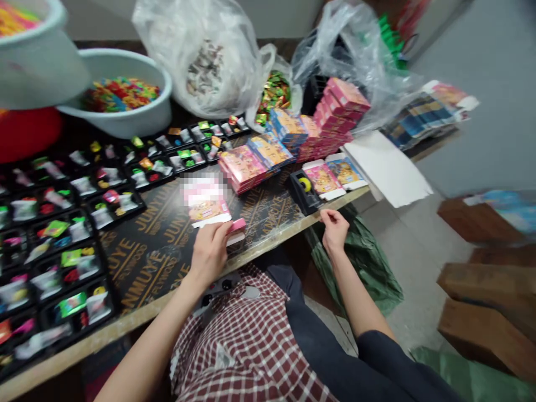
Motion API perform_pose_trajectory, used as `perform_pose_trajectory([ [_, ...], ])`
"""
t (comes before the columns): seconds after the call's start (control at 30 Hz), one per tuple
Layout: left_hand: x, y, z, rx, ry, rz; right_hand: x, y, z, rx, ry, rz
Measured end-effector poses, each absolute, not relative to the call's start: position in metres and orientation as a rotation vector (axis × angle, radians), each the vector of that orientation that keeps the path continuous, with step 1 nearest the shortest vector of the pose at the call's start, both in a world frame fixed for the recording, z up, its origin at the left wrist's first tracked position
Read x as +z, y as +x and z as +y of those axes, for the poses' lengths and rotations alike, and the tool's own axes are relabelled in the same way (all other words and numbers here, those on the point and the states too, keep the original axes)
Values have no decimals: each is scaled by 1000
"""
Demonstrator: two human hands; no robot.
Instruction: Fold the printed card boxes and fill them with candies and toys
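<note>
My left hand (pixel 210 249) is closed on the near edge of a pink printed carton (pixel 208 211), which lies on the table with a white flap showing. A pink end piece stands out by my fingertips. My right hand (pixel 335 230) is in a pinch just past the table edge. Whatever its fingertips hold, if anything, is too small to make out. Close behind it stands a black tape dispenser (pixel 305 190) with a yellow core. Beside the dispenser lie flat pink and blue cartons (pixel 330 177).
Black trays (pixel 71 262) of small wrapped items cover the table's left side. Stacked boxes (pixel 243 167), plastic bags (pixel 201 56) and a pale blue basin (pixel 159 114) stand behind. White sheets (pixel 389 167) overhang the right edge. Brown cartons (pixel 486 335) sit on the floor.
</note>
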State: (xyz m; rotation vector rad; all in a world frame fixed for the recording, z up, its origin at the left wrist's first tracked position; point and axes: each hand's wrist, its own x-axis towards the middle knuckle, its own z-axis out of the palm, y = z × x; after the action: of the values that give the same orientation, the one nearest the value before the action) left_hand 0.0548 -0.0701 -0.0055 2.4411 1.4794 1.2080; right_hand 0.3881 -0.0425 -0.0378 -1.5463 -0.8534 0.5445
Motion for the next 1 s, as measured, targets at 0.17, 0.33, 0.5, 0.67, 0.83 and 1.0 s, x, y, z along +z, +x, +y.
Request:
perform_pose_trajectory([
  [0.17, -5, 52, -69, 1275, 2489, 1413, 7, 291, -63, 1567, -1196, -997],
  [0.33, -9, 50, -66, 1358, 2513, 1382, 23, 229, -63, 2030, -918, -928],
  [0.5, -12, 46, -68, 1166, 2536, 1392, 13, 223, -57, 2092, -895, -838],
  [0.67, -7, 51, -66, 1200, 2501, 1379, 7, 223, -56, 1928, -1022, -1035],
  [0.83, 0, 66, -64, 1178, 2407, 1504, 15, 237, -57, 1321, -1225, -1491],
  [1.0, 21, 44, -78, 986, 2336, 1267, 26, 239, -18, 999, -1149, -1516],
])
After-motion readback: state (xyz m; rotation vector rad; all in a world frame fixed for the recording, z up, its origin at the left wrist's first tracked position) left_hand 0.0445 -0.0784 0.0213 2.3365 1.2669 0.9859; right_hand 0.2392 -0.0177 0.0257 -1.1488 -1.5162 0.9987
